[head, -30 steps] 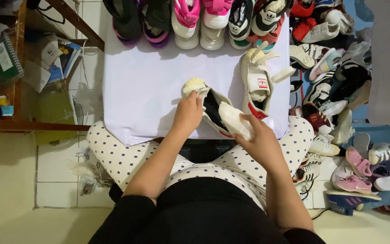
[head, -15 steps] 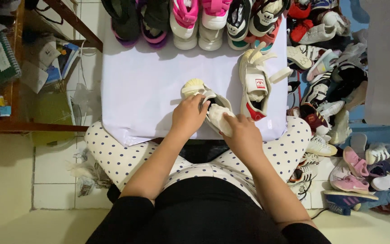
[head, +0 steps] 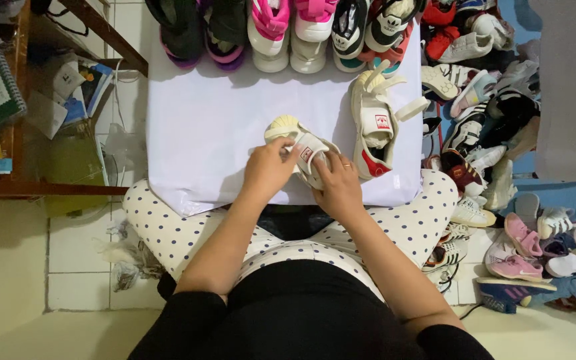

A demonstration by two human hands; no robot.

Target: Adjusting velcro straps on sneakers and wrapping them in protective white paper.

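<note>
A small white sneaker (head: 296,140) with a cream toe lies on the white sheet (head: 208,133) in front of my crossed legs. My left hand (head: 268,170) grips its near side and tongue area. My right hand (head: 338,183), with a ring on one finger, presses on the heel end of the same shoe. Its partner, a white sneaker (head: 376,123) with a red heel patch and loose straps, lies just to the right on the sheet.
A row of shoes (head: 288,33) lines the sheet's far edge. A heap of many shoes (head: 501,147) fills the floor at right. A wooden shelf (head: 28,100) with books and papers stands at left. Tiled floor lies below.
My right hand has swung left from the shoe's open side onto its heel end, folding the white flap down. The shoe now lies more closed under both hands.
</note>
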